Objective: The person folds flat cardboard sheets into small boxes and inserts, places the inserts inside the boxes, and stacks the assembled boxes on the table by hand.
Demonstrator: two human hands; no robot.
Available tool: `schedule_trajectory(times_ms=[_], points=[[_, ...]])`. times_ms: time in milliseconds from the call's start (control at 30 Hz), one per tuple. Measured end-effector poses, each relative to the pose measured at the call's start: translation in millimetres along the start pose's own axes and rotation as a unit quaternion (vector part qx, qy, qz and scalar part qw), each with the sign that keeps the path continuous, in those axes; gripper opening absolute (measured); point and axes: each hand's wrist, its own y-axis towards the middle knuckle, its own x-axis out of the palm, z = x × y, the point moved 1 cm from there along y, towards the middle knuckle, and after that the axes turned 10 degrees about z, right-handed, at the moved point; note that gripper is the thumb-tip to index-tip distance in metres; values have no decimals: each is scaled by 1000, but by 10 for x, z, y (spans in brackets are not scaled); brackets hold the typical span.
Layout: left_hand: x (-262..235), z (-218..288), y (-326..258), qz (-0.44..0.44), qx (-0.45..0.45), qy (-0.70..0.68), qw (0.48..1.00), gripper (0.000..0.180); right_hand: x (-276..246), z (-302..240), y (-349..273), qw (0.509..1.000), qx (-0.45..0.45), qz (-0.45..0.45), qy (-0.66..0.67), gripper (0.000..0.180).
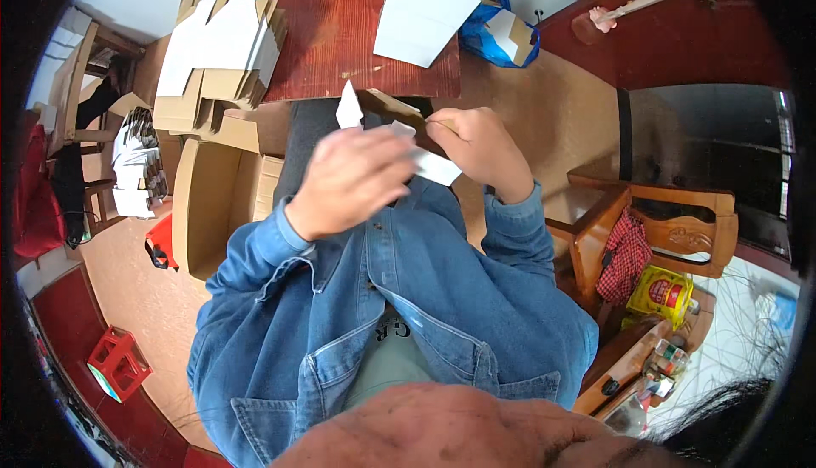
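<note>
In front of my chest is a small cardboard carton (437, 167), white on one face and brown on the other, partly folded with its flaps sticking out at angles. My right hand (480, 147) pinches its upper right edge between thumb and curled fingers. Across its left part lies my left hand (361, 177), blurred by motion, so its grip on the card cannot be made out. Both hands cover much of the carton, just before the red wooden table (331, 39).
Flat carton blanks (217, 47) are stacked on the table's left, with a white carton pile (438, 9) to the right. An open brown box (212, 192) stands at my left. Beyond the table's right corner is a blue bag (501, 34); a wooden chair (595, 221) is at my right.
</note>
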Motion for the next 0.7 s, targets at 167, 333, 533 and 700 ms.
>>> schedule_trajectory(times_ms=[167, 333, 533, 700], points=[[213, 64, 3, -199, 18, 152, 968, 54, -23, 214, 105, 992, 86, -14, 96, 26], [310, -54, -111, -251, -16, 214, 944, 57, 63, 529, 66, 972, 179, -3, 154, 26], [393, -188, -245, -293, -59, 179, 938, 53, 348, 835, -30, 973, 149, 33, 170, 29], [473, -244, -413, -272, -61, 138, 950, 48, 455, 829, -145, 966, 107, 87, 218, 32]])
